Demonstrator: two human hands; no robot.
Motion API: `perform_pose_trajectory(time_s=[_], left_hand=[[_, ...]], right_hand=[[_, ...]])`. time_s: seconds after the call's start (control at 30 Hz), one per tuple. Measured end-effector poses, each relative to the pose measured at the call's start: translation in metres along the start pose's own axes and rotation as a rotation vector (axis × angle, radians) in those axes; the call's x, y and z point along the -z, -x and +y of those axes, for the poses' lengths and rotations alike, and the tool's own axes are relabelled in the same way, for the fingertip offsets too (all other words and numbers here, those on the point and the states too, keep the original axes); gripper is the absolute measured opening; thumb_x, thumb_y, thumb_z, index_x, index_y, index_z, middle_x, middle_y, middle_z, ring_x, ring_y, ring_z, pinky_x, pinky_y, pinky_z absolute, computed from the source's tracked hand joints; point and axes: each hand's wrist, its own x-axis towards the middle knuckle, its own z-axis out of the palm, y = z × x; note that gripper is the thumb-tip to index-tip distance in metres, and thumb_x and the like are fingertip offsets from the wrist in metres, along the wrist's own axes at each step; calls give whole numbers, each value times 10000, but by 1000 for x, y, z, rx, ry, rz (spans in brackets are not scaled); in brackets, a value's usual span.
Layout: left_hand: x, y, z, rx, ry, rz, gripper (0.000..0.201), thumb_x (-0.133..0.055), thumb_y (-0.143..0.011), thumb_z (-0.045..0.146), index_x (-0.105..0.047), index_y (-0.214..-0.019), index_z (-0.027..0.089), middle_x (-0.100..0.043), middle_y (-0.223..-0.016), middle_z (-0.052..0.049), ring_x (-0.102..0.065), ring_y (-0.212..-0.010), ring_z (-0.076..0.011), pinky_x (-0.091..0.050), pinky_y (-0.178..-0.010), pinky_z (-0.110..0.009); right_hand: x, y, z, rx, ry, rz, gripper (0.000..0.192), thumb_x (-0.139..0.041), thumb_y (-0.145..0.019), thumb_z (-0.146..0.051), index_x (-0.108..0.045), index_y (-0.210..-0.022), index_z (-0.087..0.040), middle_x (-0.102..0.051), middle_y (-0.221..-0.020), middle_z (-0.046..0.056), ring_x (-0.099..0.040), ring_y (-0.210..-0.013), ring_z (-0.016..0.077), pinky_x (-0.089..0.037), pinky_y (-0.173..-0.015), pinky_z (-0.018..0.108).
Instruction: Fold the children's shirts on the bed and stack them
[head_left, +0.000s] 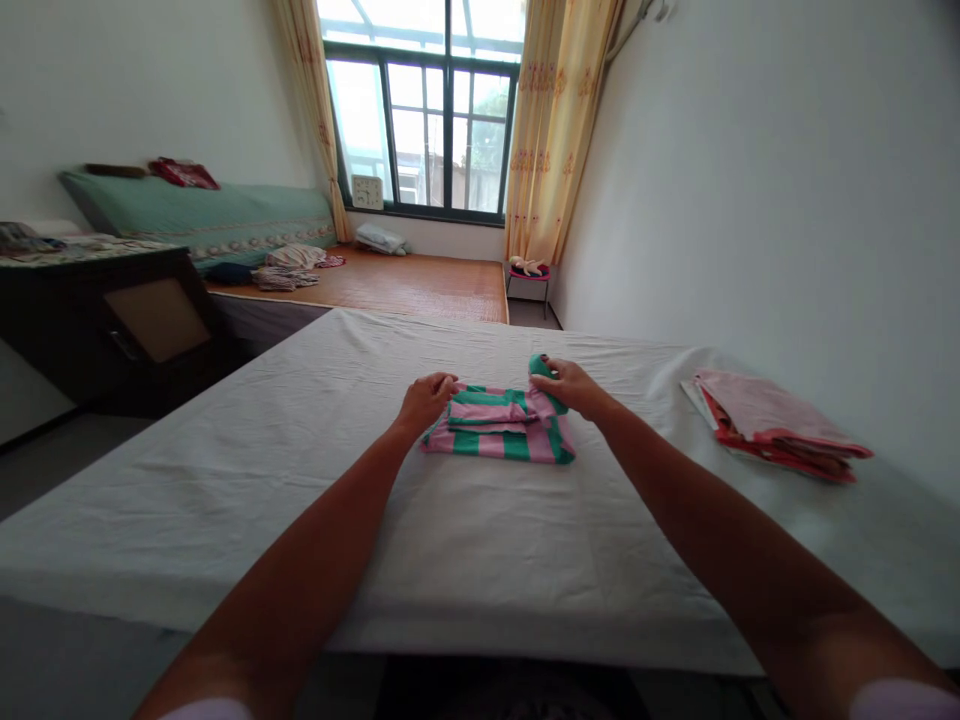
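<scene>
A folded pink-and-green striped garment (pixel 501 428) is lying on the white sheet (pixel 300 470) covering the bed, near the middle of its width and closer to the far edge than to the near one. Its long axis is running left to right, roughly parallel to the near edge of the bed, and its stripes are running the same way along the folded bundle.

The left hand (pixel 426 398) is resting on the garment's far left corner, its fingers curled narrow and pinching the cloth there; the fingertips are pointing toward the right, over the top fold. The right hand (pixel 571 386) is sitting at the far right corner, fingers closed around a bunched green part of the fabric that is rising slightly above the rest. The body of the garment is lying between the two hands and just toward the near edge from them, so both sets of fingers are gripping its far side.

A pile of folded pink and red cloth (pixel 772 425) is lying toward the right edge of the bed, well apart from the striped garment. Beyond the bed, a woven mat platform (pixel 420 285) is stretching toward the window (pixel 427 110), with yellow curtains (pixel 555 130) hanging at each side.
</scene>
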Motion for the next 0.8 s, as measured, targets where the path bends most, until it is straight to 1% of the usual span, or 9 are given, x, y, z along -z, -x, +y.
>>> perform_pose_trajectory(time_s=[0.07,0.17,0.23,0.3,0.43,0.53,0.63,0.7,0.8], left_hand=[[1,2,1,86,183,-55,419,-451,-886,466,-644,-1034,126,-714,-865,-87,-653,-682,-163,-514,-564,-256],[2,3,-1,261,375,-118,505,-450,-874,576,-618,-1027,125,-690,-807,-76,-634,-611,-146,-475,-496,-226],[3,3,-5,361,436,-169,565,-407,-873,641,-612,-1030,138,-667,-751,-54,-618,-574,-139,-476,-499,-232],[2,1,-9,383,403,-185,590,-419,-860,659,-598,-1106,153,-659,-759,-46,-609,-573,-144,-486,-509,-249],[1,0,-16,173,158,-124,670,-670,-738,423,-495,-1335,173,-679,-953,-58,-639,-769,-185,-536,-679,-295],[4,1,-19,-10,72,-165,686,-628,-695,230,-490,-1365,181,-656,-1128,-54,-619,-987,-203,-510,-883,-315],[10,3,-16,-29,-113,-231,659,-558,-701,181,-506,-1358,181,-637,-1182,-59,-604,-1053,-215,-482,-960,-343],[12,5,-8,-48,-345,-162,596,-566,-717,200,-557,-1313,189,-609,-1223,-83,-577,-1107,-247,-462,-994,-379],[5,9,6,-210,-580,22,463,-524,-800,225,-610,-1254,203,-525,-1347,-95,-490,-1232,-265,-404,-1062,-404]], right_hand=[[-26,-11,-33,39,1,-42,275,-614,-813,-410,-639,-846,-139,-660,-759,26,-576,-645,118,-402,-539,193],[-49,-20,-64,70,-39,-258,336,-528,-895,-466,-642,-884,-150,-702,-820,38,-613,-604,105,-426,-555,197],[-54,-22,-67,93,-62,-276,361,-473,-933,-479,-639,-915,-159,-722,-890,50,-638,-603,98,-452,-590,202],[-54,-22,-58,112,-96,-207,369,-431,-960,-469,-632,-933,-161,-730,-931,55,-655,-617,95,-467,-619,203],[-50,-16,-28,131,-152,-117,401,-340,-993,-439,-631,-955,-166,-732,-904,49,-672,-667,112,-485,-652,219],[-53,-5,-13,230,-33,-24,394,-330,-1000,-398,-658,-932,-192,-728,-916,42,-672,-829,141,-487,-791,257],[-61,7,-1,332,121,-29,350,-356,-993,-346,-680,-1006,-213,-721,-1020,48,-634,-993,168,-452,-922,298],[-68,12,10,404,200,-89,324,-394,-976,-313,-663,-1117,-201,-693,-1147,68,-586,-1120,184,-416,-1005,329],[-73,14,29,485,306,-157,377,-445,-952,-310,-588,-1276,-181,-573,-1356,88,-461,-1299,209,-336,-1104,385]])
